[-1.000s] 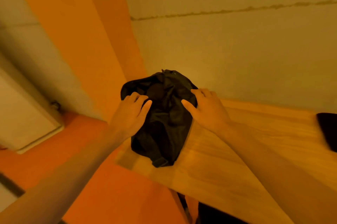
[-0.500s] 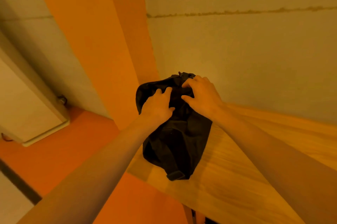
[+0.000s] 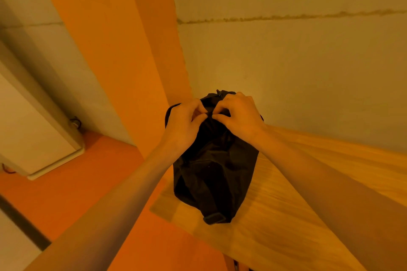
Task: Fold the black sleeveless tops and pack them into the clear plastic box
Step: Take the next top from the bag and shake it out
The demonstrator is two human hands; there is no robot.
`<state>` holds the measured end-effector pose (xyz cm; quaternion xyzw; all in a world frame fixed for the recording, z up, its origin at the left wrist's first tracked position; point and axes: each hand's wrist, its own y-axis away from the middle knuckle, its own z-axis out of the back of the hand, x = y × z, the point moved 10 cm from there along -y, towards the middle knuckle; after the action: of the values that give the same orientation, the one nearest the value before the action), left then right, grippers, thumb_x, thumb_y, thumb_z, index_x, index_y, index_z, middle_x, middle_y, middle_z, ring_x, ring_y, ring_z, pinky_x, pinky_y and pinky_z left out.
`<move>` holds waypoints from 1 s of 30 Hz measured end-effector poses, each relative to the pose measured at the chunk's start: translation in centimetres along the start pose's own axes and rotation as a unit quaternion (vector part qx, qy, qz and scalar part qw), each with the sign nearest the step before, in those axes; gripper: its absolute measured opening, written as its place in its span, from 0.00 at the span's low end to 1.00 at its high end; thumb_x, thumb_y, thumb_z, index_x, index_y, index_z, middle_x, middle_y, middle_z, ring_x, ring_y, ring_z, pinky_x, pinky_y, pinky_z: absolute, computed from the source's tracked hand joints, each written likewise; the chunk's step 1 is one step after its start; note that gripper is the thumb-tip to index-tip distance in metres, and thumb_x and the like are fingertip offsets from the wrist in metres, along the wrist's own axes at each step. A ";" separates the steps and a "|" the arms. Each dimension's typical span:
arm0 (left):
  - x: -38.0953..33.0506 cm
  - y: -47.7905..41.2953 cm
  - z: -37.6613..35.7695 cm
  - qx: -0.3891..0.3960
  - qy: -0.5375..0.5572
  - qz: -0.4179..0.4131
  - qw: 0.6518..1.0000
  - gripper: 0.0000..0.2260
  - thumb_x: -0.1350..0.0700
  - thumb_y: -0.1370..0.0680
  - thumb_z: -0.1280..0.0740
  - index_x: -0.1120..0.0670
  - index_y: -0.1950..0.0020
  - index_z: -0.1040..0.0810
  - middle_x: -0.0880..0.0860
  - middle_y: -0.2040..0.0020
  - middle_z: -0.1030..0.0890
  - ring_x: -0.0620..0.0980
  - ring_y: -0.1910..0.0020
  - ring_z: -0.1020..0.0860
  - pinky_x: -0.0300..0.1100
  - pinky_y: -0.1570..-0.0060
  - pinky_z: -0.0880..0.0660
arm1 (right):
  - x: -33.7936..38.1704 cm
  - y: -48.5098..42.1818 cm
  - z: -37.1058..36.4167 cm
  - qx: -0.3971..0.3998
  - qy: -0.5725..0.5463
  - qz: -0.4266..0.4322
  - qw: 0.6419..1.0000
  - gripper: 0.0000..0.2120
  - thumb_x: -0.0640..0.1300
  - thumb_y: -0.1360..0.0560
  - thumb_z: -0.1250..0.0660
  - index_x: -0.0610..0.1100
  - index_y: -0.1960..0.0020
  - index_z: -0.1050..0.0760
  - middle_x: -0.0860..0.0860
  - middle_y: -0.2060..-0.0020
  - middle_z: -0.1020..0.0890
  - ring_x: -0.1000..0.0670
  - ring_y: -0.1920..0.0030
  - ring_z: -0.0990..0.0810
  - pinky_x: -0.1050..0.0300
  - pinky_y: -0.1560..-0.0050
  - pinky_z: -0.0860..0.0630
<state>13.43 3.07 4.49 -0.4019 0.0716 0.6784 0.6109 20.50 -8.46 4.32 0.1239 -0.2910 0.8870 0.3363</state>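
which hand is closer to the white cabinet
Left. The left hand pinches the black bag on the side toward the white cabinet; the right hand pinches it on the far side.

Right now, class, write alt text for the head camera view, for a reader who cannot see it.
Two bare hands, the left hand and the right hand, pinch the top of a black fabric bag standing at the corner of a wooden table. A pale wall rises behind it, and an orange floor lies to the left.
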 end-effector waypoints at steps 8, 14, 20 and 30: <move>-3.5 -0.6 2.7 0.002 0.092 -0.036 0.995 0.03 0.58 0.15 0.39 0.52 0.48 0.29 0.55 0.58 0.25 0.48 0.61 0.26 0.42 0.60 0.29 | 1.8 -0.2 4.7 -0.068 -0.145 0.002 0.987 0.05 0.43 0.16 0.39 0.43 0.47 0.25 0.52 0.56 0.22 0.51 0.53 0.23 0.69 0.57 0.30; -7.7 -2.5 2.7 0.054 0.166 -0.039 0.984 0.07 0.55 0.16 0.36 0.56 0.41 0.30 0.60 0.52 0.24 0.57 0.57 0.23 0.50 0.54 0.24 | 4.2 -1.9 13.0 -0.126 -0.210 0.029 0.969 0.04 0.41 0.16 0.40 0.43 0.48 0.29 0.48 0.60 0.21 0.53 0.62 0.23 0.60 0.63 0.29; -10.1 -4.8 3.5 0.026 0.120 -0.024 0.992 0.11 0.52 0.16 0.36 0.57 0.55 0.25 0.58 0.61 0.23 0.55 0.62 0.23 0.54 0.58 0.24 | 3.4 -2.5 22.5 -0.221 -0.191 0.018 0.956 0.04 0.41 0.15 0.42 0.44 0.48 0.31 0.56 0.61 0.26 0.64 0.64 0.27 0.69 0.61 0.31; -26.2 -7.6 8.4 0.023 0.223 -0.133 0.965 0.10 0.52 0.16 0.36 0.58 0.46 0.23 0.53 0.60 0.15 0.50 0.63 0.16 0.39 0.66 0.21 | 0.3 -0.2 38.8 -0.325 -0.166 -0.075 0.928 0.06 0.47 0.14 0.44 0.48 0.47 0.30 0.57 0.57 0.26 0.59 0.58 0.28 0.66 0.58 0.30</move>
<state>14.53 -10.34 29.66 -0.5346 0.1672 0.4823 0.6735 21.37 -31.44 35.57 0.1746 -0.6048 0.6829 0.3707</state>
